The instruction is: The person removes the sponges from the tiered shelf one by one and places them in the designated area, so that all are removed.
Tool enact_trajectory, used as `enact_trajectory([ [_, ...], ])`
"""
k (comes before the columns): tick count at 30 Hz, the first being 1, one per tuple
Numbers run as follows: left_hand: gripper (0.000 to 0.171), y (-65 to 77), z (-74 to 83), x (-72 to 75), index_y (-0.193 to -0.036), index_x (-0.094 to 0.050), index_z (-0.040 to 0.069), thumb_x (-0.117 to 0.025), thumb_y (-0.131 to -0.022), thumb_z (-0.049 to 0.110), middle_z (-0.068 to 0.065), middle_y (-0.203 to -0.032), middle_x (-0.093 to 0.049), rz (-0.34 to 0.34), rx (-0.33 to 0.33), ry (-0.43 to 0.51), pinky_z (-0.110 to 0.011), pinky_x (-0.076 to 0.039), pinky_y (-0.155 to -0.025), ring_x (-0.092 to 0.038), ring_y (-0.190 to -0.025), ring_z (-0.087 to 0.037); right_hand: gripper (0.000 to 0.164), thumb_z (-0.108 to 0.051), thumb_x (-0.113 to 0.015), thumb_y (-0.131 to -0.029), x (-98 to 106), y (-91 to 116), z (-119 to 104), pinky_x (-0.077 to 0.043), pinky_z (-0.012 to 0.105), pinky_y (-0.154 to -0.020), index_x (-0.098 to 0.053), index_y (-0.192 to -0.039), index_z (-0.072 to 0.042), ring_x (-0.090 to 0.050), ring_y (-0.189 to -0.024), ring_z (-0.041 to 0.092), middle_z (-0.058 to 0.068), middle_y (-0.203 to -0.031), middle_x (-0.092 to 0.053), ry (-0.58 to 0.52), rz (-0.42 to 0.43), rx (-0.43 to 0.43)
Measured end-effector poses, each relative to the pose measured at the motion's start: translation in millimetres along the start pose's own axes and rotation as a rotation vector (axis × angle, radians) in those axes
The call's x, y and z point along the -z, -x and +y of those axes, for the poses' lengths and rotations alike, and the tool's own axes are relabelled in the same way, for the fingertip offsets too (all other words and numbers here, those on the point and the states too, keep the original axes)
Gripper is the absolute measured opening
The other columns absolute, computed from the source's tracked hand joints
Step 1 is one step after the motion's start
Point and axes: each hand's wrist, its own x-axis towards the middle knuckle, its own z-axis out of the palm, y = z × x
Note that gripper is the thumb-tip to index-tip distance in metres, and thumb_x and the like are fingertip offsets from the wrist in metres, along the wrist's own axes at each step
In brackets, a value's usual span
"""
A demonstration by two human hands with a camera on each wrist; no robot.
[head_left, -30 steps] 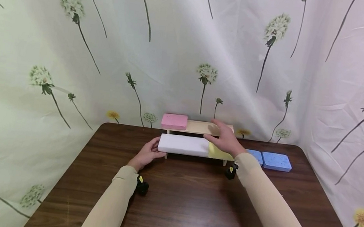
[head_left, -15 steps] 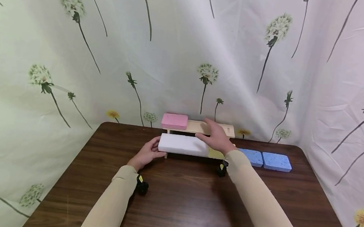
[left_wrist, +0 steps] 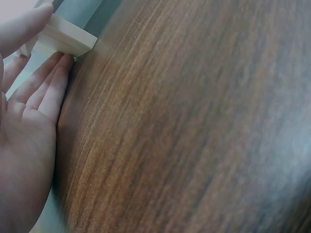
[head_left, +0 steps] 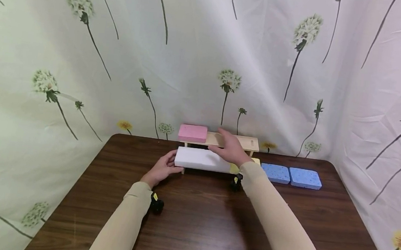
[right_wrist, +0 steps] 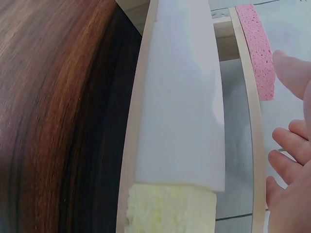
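Observation:
A two-tier wooden rack [head_left: 249, 142] stands at the back of the table. My left hand [head_left: 160, 171] holds its left end, thumb in front and fingers at the side; the left wrist view shows the fingers around a pale wooden end [left_wrist: 70, 36]. White foam blocks [head_left: 197, 159] lie along the lower tier, with a yellow sponge [right_wrist: 170, 208] at their right end. On the upper tier's left sits a pink sponge [head_left: 192, 133]. My right hand [head_left: 233, 149] hovers over the rack with fingers spread, its thumb overlapping the white blocks and nothing in its grasp.
Two blue sponges [head_left: 276, 173] lie side by side on the table right of the rack. The dark wooden table [head_left: 194, 222] meets a flower-printed cloth [head_left: 192, 59] close behind the rack.
My right hand has moved left along the rack, from above the yellow sponge to over the white blocks, uncovering more of the blue sponges. The left hand has stayed put.

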Motion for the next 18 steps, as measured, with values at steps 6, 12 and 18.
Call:
enact_trajectory([
  [6, 0.082, -0.2, -1.2, 0.8, -0.164, -0.029, 0.003, -0.075, -0.096, 0.001, -0.027, -0.158, -0.047, 0.003, 0.004, -0.005, -0.048, -0.042, -0.117, -0.048, -0.144, -0.039, 0.082, -0.039, -0.073, -0.100, -4, -6, -6, -0.035, 0.050, -0.123, -0.035, -0.161, 0.001, -0.039, -0.152, 0.034, 0.018, -0.165, -0.041, 0.000, -0.005, 0.003],
  [12, 0.081, -2.6, -0.2, 2.3, -0.162, -0.033, 0.003, -0.076, -0.094, -0.002, -0.027, -0.155, -0.049, 0.004, -0.021, -0.002, -0.049, -0.044, -0.116, -0.050, -0.142, -0.040, 0.083, -0.041, -0.072, -0.100, -10, -15, -12, -0.034, 0.048, -0.124, -0.035, -0.162, -0.001, -0.038, -0.152, 0.033, 0.017, -0.165, -0.041, 0.024, -0.005, -0.015],
  [18, 0.081, -2.4, -2.8, 1.4, -0.163, -0.032, 0.005, -0.076, -0.095, 0.001, -0.025, -0.158, -0.047, 0.011, 0.006, 0.000, -0.051, -0.041, -0.119, -0.048, -0.145, -0.038, 0.084, -0.041, -0.072, -0.100, -13, -18, -18, -0.033, 0.047, -0.125, -0.033, -0.163, -0.001, -0.036, -0.153, 0.033, 0.018, -0.165, -0.039, 0.049, -0.016, -0.031],
])
